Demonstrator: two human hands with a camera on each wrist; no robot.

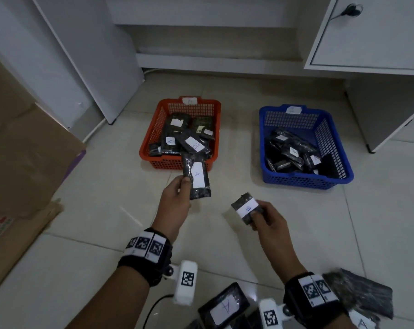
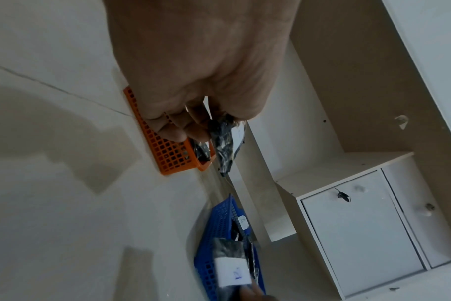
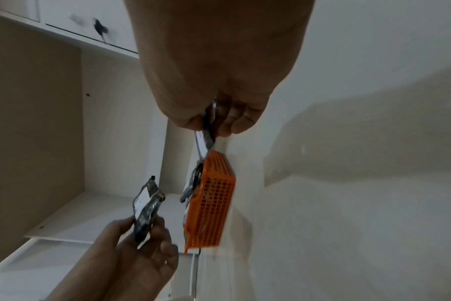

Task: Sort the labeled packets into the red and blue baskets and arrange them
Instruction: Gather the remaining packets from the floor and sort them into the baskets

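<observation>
My left hand (image 1: pixel 177 198) pinches a dark packet (image 1: pixel 197 178) with a white label marked A, held upright just in front of the red basket (image 1: pixel 153 160). My right hand (image 1: pixel 267 222) grips a second dark packet (image 1: pixel 246 207) with a white label, lower and to the right, above the floor. The red basket holds several dark packets labeled B. The blue basket (image 1: pixel 296 179) at the right holds several more packets. The left wrist view shows my left fingers (image 2: pixel 178 126) on the packet (image 2: pixel 223 146); the right wrist view shows my right fingers (image 3: pixel 234 120) on theirs (image 3: pixel 206 138).
More labeled packets (image 1: pixel 225 307) lie on the tiled floor near my wrists, with a dark pile (image 1: pixel 360 293) at the lower right. A cardboard box (image 1: pixel 23 150) stands at the left. White cabinets (image 1: pixel 367 32) rise behind the baskets.
</observation>
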